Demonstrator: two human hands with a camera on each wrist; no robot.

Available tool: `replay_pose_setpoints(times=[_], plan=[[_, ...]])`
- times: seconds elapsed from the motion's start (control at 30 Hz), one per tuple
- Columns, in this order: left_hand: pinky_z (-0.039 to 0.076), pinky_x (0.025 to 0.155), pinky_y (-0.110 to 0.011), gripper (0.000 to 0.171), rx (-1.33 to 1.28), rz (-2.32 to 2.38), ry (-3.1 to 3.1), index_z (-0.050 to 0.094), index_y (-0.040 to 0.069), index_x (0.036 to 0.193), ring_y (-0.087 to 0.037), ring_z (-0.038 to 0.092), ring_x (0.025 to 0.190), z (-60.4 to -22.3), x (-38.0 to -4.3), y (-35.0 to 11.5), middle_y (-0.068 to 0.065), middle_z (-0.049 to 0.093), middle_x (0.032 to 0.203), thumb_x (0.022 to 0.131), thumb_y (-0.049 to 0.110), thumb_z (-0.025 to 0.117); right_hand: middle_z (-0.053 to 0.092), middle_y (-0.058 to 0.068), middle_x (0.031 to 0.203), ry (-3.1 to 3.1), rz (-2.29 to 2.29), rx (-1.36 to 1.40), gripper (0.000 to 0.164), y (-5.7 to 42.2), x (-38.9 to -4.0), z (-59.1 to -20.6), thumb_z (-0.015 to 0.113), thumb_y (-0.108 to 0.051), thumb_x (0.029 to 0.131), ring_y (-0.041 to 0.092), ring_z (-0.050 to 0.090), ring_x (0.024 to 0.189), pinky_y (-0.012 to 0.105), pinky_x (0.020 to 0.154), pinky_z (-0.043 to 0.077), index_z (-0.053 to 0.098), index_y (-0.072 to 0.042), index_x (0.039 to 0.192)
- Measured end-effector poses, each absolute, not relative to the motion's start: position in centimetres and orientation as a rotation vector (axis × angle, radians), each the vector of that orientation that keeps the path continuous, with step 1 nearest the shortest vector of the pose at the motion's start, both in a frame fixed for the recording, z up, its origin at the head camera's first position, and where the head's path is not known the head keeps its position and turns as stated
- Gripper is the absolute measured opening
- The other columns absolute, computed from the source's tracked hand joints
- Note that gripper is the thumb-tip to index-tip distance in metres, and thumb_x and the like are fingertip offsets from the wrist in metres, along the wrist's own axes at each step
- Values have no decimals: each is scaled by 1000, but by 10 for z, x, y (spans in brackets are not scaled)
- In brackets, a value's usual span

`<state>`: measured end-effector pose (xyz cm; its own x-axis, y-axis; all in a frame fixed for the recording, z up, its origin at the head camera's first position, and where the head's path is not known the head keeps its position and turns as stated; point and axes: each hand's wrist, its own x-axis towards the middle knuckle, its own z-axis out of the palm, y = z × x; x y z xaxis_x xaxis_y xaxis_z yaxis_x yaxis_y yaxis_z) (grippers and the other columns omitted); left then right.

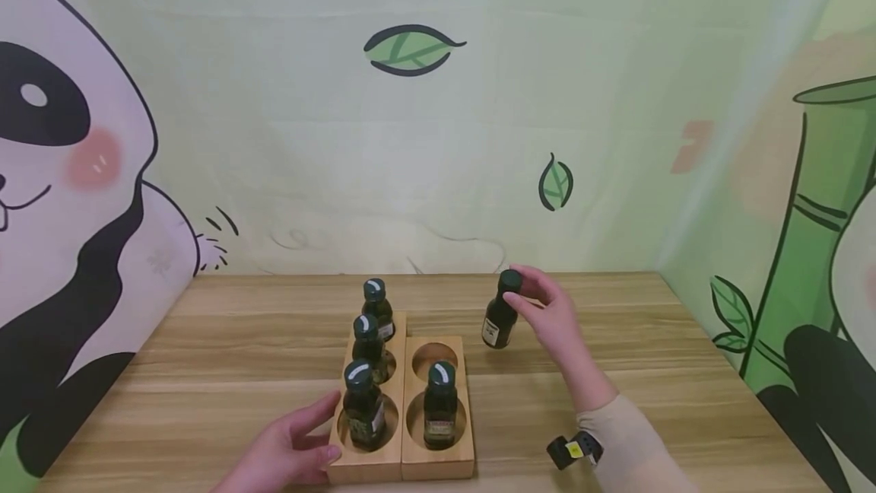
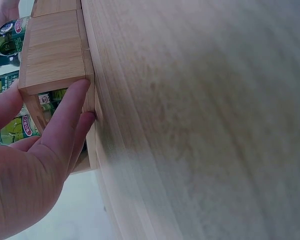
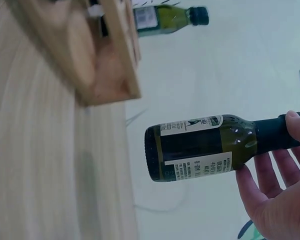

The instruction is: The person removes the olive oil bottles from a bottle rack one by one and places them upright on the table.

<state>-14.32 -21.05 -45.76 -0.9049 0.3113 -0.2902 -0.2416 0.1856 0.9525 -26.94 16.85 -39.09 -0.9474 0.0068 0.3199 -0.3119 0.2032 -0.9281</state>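
My right hand [image 1: 550, 314] pinches a small dark green glass bottle [image 1: 499, 319] by its capped neck, held tilted above the table right of the wooden racks. In the right wrist view the bottle [image 3: 200, 150] shows pale printed labels, with thumb and fingers around its dark cap end. My left hand [image 1: 294, 440] grips the near left corner of the left wooden bottle rack [image 1: 369, 470], fingers along its side. That rack bears three similar bottles [image 1: 364, 409] in a row. Beside it, the right rack [image 1: 438, 469] has one bottle [image 1: 440, 409] in its front hole; its rear hole shows bare wood.
The wood-grain table [image 1: 226, 356] runs back to a printed cloth backdrop [image 1: 308, 135] with a panda and leaves. A black strap device [image 1: 575, 449] sits on my right wrist, by the pale sleeve [image 1: 630, 440].
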Motion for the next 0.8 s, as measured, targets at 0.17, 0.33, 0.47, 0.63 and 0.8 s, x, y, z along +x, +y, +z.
replay_pose_setpoints(times=[0.17,0.33,0.47,0.63,0.8], plan=[[58,80,-48,82,57,1769,2050,28,3,155,-37,62,111,-458,-143,-210,-33,21,154,89,18,76,66,18,118,-2254,1773,228,43,177,-275,-401,74,-8,90,21,60,106,24,87,51,62,-6,131],[58,81,-48,83,66,1767,2045,28,3,155,-38,62,112,-457,-143,-210,-33,21,154,89,19,76,66,18,119,-2255,1742,193,44,184,-280,-409,75,-7,89,23,61,107,24,84,51,62,-6,131],[58,81,-48,83,61,1770,2038,28,2,155,-39,61,113,-456,-143,-211,-33,21,154,89,19,76,65,18,121,-2268,1721,175,45,189,-283,-413,75,-7,89,26,61,109,25,85,51,62,-6,132],[58,81,-49,82,64,1772,2041,28,2,154,-39,61,114,-457,-143,-211,-33,21,154,90,18,75,65,18,122,-2288,1685,138,45,196,-285,-418,75,-9,89,29,61,110,25,86,50,61,-6,132],[58,80,-48,82,67,1776,2047,29,1,154,-37,62,112,-457,-143,-211,-34,22,154,89,18,76,66,20,121,-2296,1650,113,45,200,-286,-421,74,-9,90,32,61,111,24,85,49,60,-4,133]])
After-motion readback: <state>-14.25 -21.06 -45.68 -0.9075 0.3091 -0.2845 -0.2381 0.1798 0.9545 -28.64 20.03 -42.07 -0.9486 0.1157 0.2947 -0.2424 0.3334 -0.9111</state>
